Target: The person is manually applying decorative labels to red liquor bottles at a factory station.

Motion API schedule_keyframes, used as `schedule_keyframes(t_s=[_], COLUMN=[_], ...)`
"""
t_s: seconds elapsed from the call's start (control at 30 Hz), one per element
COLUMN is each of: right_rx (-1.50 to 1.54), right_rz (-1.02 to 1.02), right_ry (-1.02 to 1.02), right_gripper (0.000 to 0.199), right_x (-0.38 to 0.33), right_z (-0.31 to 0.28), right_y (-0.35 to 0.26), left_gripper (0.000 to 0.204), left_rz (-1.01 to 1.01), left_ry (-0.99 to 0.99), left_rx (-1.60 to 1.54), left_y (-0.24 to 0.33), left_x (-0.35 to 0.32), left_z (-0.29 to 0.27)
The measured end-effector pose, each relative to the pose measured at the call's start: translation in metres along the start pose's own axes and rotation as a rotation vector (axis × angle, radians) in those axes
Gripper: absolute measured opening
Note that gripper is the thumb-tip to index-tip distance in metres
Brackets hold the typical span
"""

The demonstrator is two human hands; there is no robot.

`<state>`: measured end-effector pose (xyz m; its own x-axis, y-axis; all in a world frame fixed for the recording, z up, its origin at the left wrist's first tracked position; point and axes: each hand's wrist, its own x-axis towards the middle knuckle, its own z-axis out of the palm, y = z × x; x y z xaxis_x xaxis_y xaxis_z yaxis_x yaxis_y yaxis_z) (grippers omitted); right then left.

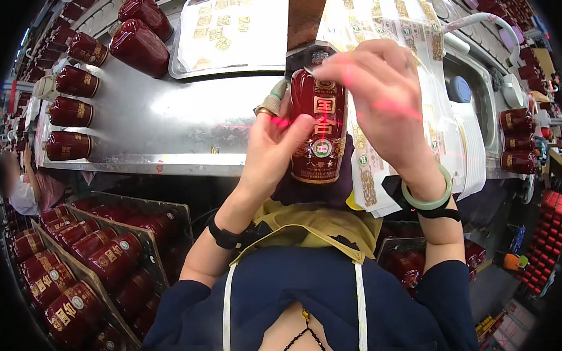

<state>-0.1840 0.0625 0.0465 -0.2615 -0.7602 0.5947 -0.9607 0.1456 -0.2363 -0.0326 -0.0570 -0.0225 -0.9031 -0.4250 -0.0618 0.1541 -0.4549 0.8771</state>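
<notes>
A dark red glass bottle (316,161) with gold lettering and a round green-and-white emblem stands in front of me at the bench edge. My left hand (267,140) is wrapped around its left side, thumb across the front. Ribbed finger covers sit on its fingertips. My right hand (385,95) is beside the bottle's neck with thumb and fingers drawn together. A small pale bit shows at its fingertips, too blurred to name. Thin red light lines cross the bottle and both hands. Under the right forearm lie white sheets of gold stickers (449,129).
A metal tray (175,64) bearing a sticker sheet (233,51) sits on the steel bench (183,115). Two red bottles (139,47) lie beside it, and several more line the left edge. Crates of bottles (111,256) stand below. A sink (493,116) holds a blue lid (460,89).
</notes>
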Motion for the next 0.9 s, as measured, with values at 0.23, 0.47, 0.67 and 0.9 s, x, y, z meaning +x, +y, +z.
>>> schedule_keyframes(t_s=[0.23,0.47,0.67,0.9], right_rx=[0.23,0.088,0.324,0.211], right_rz=[-0.247,-0.051,-0.256,-0.301], right_ry=[-0.226,0.084,-0.053,0.037], right_gripper=[0.025,0.022,0.025,0.024], right_x=[-0.027,-0.017,-0.059,-0.053], right_z=[-0.003,0.001,-0.003,0.005], right_y=[-0.03,0.004,-0.014,-0.013], left_gripper=[0.075,0.075,0.075,0.08], left_rz=[0.027,0.023,-0.038,-0.038], left_ry=[0.078,0.057,0.038,0.057], left_rx=[0.079,0.053,0.041,0.063], left_y=[0.005,0.004,0.007,0.006], left_x=[0.001,0.002,0.0,-0.002], left_z=[-0.019,-0.016,-0.011,-0.008])
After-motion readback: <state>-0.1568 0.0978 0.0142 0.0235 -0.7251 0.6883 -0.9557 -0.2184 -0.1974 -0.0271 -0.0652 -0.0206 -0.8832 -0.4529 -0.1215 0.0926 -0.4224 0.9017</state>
